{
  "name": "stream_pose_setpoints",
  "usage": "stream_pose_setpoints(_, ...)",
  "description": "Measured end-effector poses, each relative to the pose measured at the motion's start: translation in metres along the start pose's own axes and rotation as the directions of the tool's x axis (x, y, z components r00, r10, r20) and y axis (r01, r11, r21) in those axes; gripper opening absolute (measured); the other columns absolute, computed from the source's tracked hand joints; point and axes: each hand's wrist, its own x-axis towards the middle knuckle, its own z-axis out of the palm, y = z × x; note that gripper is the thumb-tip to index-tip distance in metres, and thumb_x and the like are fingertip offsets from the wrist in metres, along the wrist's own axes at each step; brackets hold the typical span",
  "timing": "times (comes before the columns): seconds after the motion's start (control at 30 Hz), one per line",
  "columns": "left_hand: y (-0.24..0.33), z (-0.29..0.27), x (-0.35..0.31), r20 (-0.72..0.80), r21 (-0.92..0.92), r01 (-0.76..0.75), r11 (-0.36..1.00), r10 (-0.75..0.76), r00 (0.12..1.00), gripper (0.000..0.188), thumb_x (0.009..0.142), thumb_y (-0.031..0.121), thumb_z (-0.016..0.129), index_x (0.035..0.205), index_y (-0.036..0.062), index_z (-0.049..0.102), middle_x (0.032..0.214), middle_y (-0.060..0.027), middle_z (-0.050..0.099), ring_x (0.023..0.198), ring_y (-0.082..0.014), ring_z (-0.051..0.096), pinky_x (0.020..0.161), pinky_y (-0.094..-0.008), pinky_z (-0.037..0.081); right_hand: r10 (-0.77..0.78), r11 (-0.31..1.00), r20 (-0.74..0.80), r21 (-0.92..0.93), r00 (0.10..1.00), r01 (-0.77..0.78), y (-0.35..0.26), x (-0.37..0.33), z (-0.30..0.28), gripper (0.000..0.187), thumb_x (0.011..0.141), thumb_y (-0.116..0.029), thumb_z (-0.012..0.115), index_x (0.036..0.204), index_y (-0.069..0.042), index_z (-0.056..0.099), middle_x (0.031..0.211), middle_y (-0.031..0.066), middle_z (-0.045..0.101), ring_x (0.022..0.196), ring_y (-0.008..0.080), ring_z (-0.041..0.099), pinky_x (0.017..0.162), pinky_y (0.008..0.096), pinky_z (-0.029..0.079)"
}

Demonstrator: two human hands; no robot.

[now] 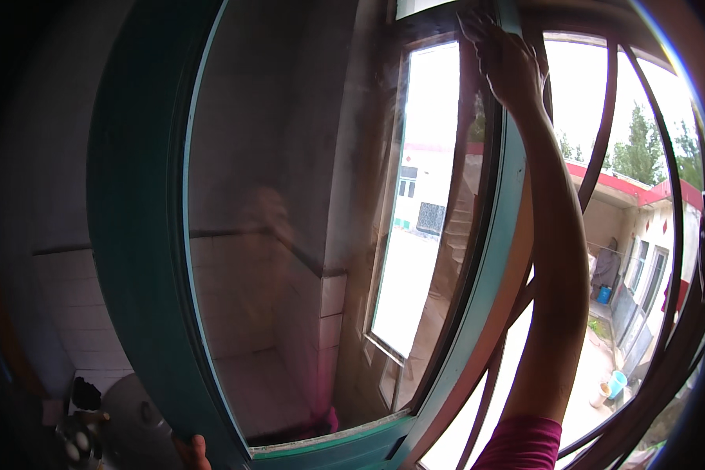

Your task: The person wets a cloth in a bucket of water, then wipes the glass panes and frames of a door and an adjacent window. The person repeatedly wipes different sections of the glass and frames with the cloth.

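A tall window sash with a green frame (137, 196) and a dark, reflecting glass pane (266, 157) stands before me. My right hand (513, 70) reaches up to the pane's upper right corner. Its fingers press what looks like a crumpled greyish cloth (470, 27) against the glass edge; shadow blurs the detail. Low on the left, my left hand (193, 452) grips the sash's outer edge, with the thumb in sight and most of the fingers hidden. The bright doorway shape in the pane appears to be a reflection.
Dark curved bars (603, 125) cross the opening on the right, close to my right forearm. Beyond them lie a yard, a red-trimmed building (642, 196) and a light blue bucket (617, 384). A rounded grey vessel (133, 415) stands below at the left, near a tiled wall (82, 313).
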Motion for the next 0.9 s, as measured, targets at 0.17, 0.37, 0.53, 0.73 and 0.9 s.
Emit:
stream_pose_setpoints(0.17, -0.019, -0.014, -0.006, -0.058, 0.018, -0.095, 0.995, 0.096, 0.994, 0.070, 0.103, 0.037, 0.057, 0.153, -0.0049, 0.030, 0.143, -0.0176, 0.049, 0.125, -0.0290, 0.052, 0.107, -0.0416, 0.041, 0.172, 0.976, 0.165, 0.102, 0.971, -0.190, -0.095, -0.105, -0.105, 0.034, 0.092, -0.028, 0.071, 0.126, -0.023, 0.069, 0.102, 0.0080, 0.073, 0.098, 0.0257, 0.068, 0.092, 0.0465, 0.041)
stream_pose_setpoints(0.37, -0.007, -0.012, 0.001, -0.046, -0.175, 0.044, 0.984, -0.053, 0.998, 0.068, 0.103, 0.038, 0.058, 0.151, -0.0041, 0.033, 0.136, -0.0127, 0.052, 0.117, -0.0212, 0.053, 0.101, -0.0346, 0.043, 0.286, 0.927, 0.417, 0.108, 0.863, -0.359, -0.217, -0.259, -0.230, 0.029, 0.086, -0.025, 0.073, 0.114, -0.019, 0.072, 0.100, 0.0025, 0.063, 0.096, 0.0208, 0.057, 0.092, 0.0408, 0.032)
stream_pose_setpoints(0.53, 0.013, 0.007, 0.008, -0.083, -0.152, 0.081, 0.985, -0.095, 0.992, 0.067, 0.103, 0.039, 0.060, 0.150, -0.0023, 0.034, 0.134, -0.0101, 0.052, 0.113, -0.0179, 0.053, 0.099, -0.0344, 0.044, 0.307, 0.826, 0.598, 0.218, 0.740, -0.520, -0.310, -0.399, -0.335, 0.034, 0.074, -0.018, 0.080, 0.107, -0.020, 0.072, 0.106, 0.0043, 0.061, 0.099, 0.0245, 0.056, 0.091, 0.0433, 0.034)
stream_pose_setpoints(0.73, -0.036, -0.011, 0.009, -0.064, -0.130, 0.061, 0.990, -0.070, 0.996, 0.072, 0.102, 0.044, 0.061, 0.151, -0.0019, 0.034, 0.140, -0.0137, 0.049, 0.120, -0.0221, 0.051, 0.104, -0.0352, 0.042, 0.213, 0.854, 0.627, 0.253, 0.750, -0.454, -0.306, -0.421, -0.342, 0.034, 0.075, -0.019, 0.081, 0.106, -0.029, 0.074, 0.109, 0.0015, 0.055, 0.101, 0.0210, 0.051, 0.091, 0.0406, 0.031)
stream_pose_setpoints(0.9, -0.012, -0.007, -0.006, -0.043, -0.170, 0.037, 0.985, -0.045, 0.998, 0.072, 0.101, 0.044, 0.061, 0.150, -0.0023, 0.035, 0.140, -0.0141, 0.049, 0.120, -0.0227, 0.051, 0.104, -0.0360, 0.042, 0.373, 0.887, 0.389, 0.118, 0.842, -0.447, -0.230, -0.294, -0.232, 0.043, 0.087, -0.023, 0.077, 0.128, -0.015, 0.071, 0.135, 0.0089, 0.051, 0.120, 0.0269, 0.045, 0.100, 0.0418, 0.029)
